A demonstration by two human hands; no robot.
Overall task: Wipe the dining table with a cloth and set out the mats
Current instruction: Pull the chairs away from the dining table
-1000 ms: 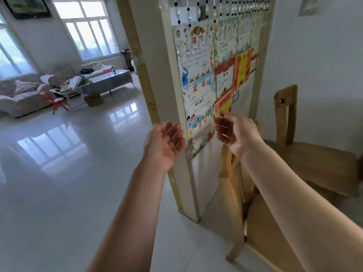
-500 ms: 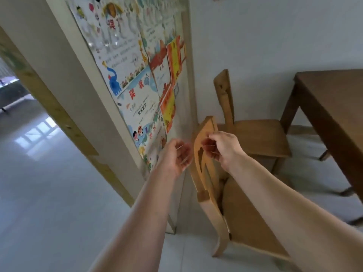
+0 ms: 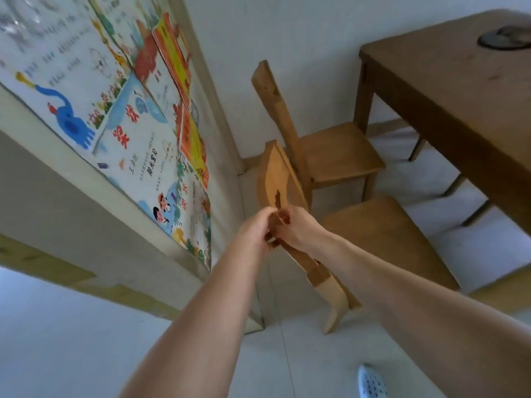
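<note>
Moved since half a second back: left hand (image 3: 254, 229) and right hand (image 3: 300, 229), then a gap apart, now touch at the fingertips in front of the backrest of the near chair (image 3: 280, 179). View swung right, so more of the dining table (image 3: 448, 90) shows.

Dining table: brown wood, upper right, well apart from both hands. Long axis cannot be told. One corner points toward the far chair (image 3: 336, 152). The visible front edge runs from that corner down to the right border, where the top is cut off.

Fingers: both sets curled inward and meeting. Whether they pinch anything cannot be told, since the contact is hidden between the hands.

Round dark object (image 3: 504, 38): on the tabletop at the right border, partly cut off and blurred; contents not made out.

Posters (image 3: 123, 110): on the partition, left; print blurred.

Shoe (image 3: 372, 382): pale blue, dotted, cropped at the bottom edge.
</note>
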